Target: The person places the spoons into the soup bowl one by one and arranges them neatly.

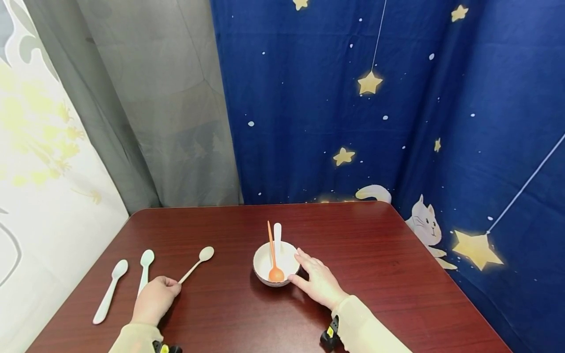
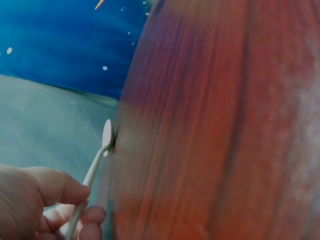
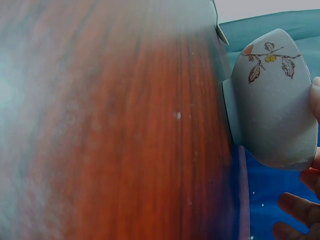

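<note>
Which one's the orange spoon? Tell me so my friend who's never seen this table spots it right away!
On the red-brown table, find the round white bowl that the right hand touches. Inside it, the orange spoon leans with its scoop down and its handle sticking up past the rim. It's bright orange all over, while the handle beside it is white.

The head view is bright and mostly crisp, the white curtain [image 1: 48, 230] nearly washed out; soft shadow falls under the bowl [image 1: 262, 267]. Both wrist views look hazier and softer, pale glare whitening the counter [image 1: 362, 245] toward one side.
</note>
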Available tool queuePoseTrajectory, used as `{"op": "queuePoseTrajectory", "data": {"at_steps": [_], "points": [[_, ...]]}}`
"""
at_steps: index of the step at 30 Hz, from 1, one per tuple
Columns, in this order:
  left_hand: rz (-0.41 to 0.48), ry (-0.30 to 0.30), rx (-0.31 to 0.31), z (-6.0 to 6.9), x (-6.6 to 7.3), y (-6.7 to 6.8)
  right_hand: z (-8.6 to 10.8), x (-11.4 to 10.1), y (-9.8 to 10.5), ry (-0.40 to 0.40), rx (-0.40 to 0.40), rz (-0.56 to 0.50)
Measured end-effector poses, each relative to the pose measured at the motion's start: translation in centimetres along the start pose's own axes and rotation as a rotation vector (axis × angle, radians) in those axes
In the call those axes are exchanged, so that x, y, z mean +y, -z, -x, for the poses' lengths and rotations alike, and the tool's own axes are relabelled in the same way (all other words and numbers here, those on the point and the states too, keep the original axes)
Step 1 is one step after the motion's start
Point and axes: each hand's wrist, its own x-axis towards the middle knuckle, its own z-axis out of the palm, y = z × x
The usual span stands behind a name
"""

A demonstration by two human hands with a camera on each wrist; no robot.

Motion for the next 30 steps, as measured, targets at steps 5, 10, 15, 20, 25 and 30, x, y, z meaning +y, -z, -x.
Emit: {"op": "queuePoseTrajectory", "data": {"at_steps": [5, 10, 15, 20, 25, 30], "points": [[0.103, 0.032, 0.022, -0.1, 0.0, -0.4, 0.0, 0.0, 0.0, 0.001, 0.0, 0.009], [0.343, 0.11, -0.012, 0.0, 0.0, -0.6, 0.0, 0.0, 0.1, 0.007, -0.003, 0.014], [0.556, 0.153, -0.036, -0.1, 0.4, -0.5, -0.1, 0.0, 0.1, 0.0, -0.004, 0.024], [0.665, 0.192, 0.051, -0.2, 0.6, -0.7, 0.0, 0.0, 0.1, -0.001, -0.003, 0.02], [0.64, 0.213, 0.192, -0.2, 0.8, -0.9, 0.0, 0.0, 0.1, 0.001, -0.003, 0.015], [0.761, 0.232, 0.277, -0.5, 1.1, -1.1, 0.0, 0.1, 0.0, 0.004, -0.002, 0.015]]}}
